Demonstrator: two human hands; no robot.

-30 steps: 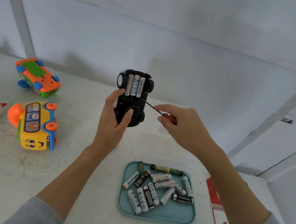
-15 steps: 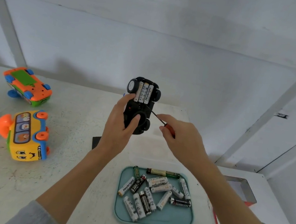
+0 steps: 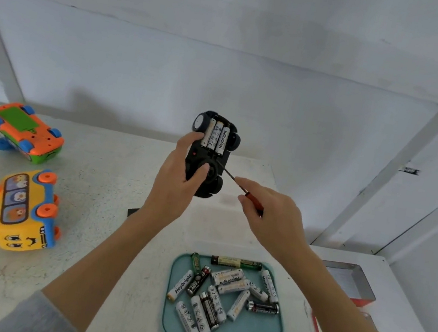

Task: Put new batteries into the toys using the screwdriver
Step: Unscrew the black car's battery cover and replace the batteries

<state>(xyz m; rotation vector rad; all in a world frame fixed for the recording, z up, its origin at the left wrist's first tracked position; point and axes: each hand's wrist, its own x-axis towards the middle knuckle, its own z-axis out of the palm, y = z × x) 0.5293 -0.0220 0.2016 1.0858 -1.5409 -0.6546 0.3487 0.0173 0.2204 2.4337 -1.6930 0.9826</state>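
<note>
White table (image 3: pixel 101 247) against a white wall. Above it my left hand (image 3: pixel 177 188) grips an upturned black toy car (image 3: pixel 209 155), three batteries (image 3: pixel 215 136) showing in its open compartment. My right hand (image 3: pixel 270 217) pinches a red-handled screwdriver (image 3: pixel 240 188), tip touching the car's underside.

A white speckled table (image 3: pixel 103 233) runs to a plain white wall (image 3: pixel 225 80) at the far side. White slanted beams (image 3: pixel 388 175) rise at right and left.
</note>
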